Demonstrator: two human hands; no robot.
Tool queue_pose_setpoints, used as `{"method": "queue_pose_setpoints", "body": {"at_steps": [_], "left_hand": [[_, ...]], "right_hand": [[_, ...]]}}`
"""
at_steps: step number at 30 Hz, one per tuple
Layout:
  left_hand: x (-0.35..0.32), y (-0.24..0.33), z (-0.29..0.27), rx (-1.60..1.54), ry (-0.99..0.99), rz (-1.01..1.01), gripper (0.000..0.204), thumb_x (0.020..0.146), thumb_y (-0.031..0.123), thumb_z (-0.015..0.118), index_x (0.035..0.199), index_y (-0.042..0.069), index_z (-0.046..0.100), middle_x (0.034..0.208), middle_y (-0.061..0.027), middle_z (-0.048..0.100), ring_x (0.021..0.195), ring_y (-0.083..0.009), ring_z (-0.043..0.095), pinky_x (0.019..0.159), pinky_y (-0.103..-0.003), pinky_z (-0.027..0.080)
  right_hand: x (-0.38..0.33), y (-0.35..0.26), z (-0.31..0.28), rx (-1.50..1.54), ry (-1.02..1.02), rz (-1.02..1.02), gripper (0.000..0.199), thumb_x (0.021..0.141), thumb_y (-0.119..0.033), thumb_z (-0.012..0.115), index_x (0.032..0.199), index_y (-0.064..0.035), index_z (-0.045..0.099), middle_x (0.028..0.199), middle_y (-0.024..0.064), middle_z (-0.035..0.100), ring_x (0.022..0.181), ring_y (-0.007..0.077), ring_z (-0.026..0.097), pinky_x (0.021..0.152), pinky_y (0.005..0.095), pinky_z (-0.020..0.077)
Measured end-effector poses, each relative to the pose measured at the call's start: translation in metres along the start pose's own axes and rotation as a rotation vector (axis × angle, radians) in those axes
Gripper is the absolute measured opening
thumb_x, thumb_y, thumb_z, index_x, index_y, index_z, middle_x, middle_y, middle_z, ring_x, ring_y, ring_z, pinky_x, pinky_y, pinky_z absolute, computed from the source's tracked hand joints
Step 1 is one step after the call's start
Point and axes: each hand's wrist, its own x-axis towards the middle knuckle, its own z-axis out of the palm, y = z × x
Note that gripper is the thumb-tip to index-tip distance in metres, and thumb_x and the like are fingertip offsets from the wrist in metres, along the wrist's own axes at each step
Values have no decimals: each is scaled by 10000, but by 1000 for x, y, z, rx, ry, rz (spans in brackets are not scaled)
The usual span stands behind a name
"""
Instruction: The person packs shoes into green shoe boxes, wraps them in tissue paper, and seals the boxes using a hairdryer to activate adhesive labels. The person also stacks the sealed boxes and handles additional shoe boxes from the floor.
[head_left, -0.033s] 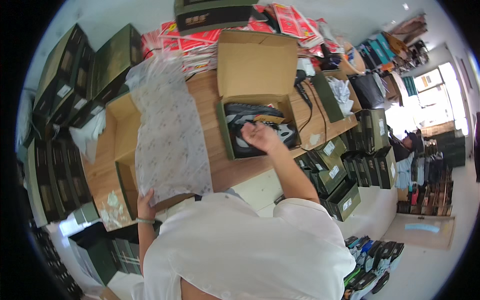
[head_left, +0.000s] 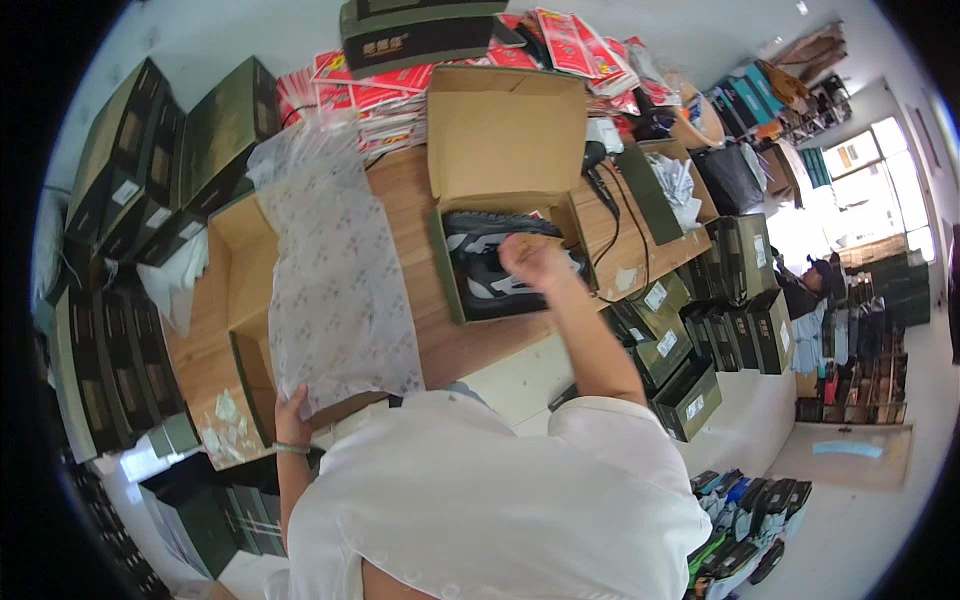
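My left hand (head_left: 292,420), at the near edge of the table, grips the lower corner of a thin whitish sheet (head_left: 335,270) with a small scattered pattern. The sheet lies across an open shoebox (head_left: 245,235) and the table. My right hand (head_left: 533,262) is over a second open shoebox (head_left: 505,135), its lid raised at the back. Inside lies a pair of black-and-grey shoes (head_left: 490,285). A tan tag (head_left: 545,240) shows by my right fingers, which are smeared by motion, so whether they hold it is unclear.
Red-and-white printed packets (head_left: 385,115) are heaped along the back, with a dark shoebox (head_left: 420,40) on them. A black hair dryer (head_left: 597,165) and its cord lie right of the shoes. Green shoeboxes (head_left: 225,135) stack at left; more (head_left: 690,400) stand at right. A person (head_left: 815,280) is farther off.
My right hand has shifted slightly right and up over the shoes, nearer the tan tag. My left hand keeps its hold on the sheet.
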Motion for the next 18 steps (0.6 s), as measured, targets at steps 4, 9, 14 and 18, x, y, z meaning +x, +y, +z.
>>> {"method": "queue_pose_setpoints", "body": {"at_steps": [4, 9, 14, 18], "left_hand": [[7, -19, -31, 74, 61, -36, 486, 819, 103, 694, 1264, 19, 517, 1150, -85, 620, 1051, -249, 604, 916, -375, 485], [9, -27, -39, 81, 73, -33, 500, 810, 113, 707, 1262, 16, 519, 1155, -85, 618, 1058, -244, 597, 926, -369, 474], [12, -26, -29, 85, 73, -29, 517, 810, 141, 716, 1273, 28, 514, 1175, -81, 604, 1087, -238, 578, 945, -384, 461], [18, -28, -44, 118, 65, -7, 495, 841, 184, 698, 1275, 35, 512, 1188, -73, 593, 1093, -233, 567, 956, -386, 451]], "right_hand": [[-44, -142, 90, -231, 231, -897, 848, 974, -589, 256, 1479, 50, 20, 1531, 291, 107, 1399, 445, 203, 1129, 577, 244], [-39, -184, 84, -475, 852, -766, 712, 970, -526, 414, 1442, -8, 290, 1469, 266, 307, 1324, 375, 381, 1042, 440, 397], [3, -56, 1, -837, 601, -581, 350, 941, -259, 519, 1168, 6, 540, 1036, 156, 646, 886, 263, 652, 745, 352, 545], [9, 87, 43, -1144, 283, -676, 256, 990, -175, 497, 1176, -20, 582, 950, 68, 671, 762, 98, 601, 675, 229, 478]]}}
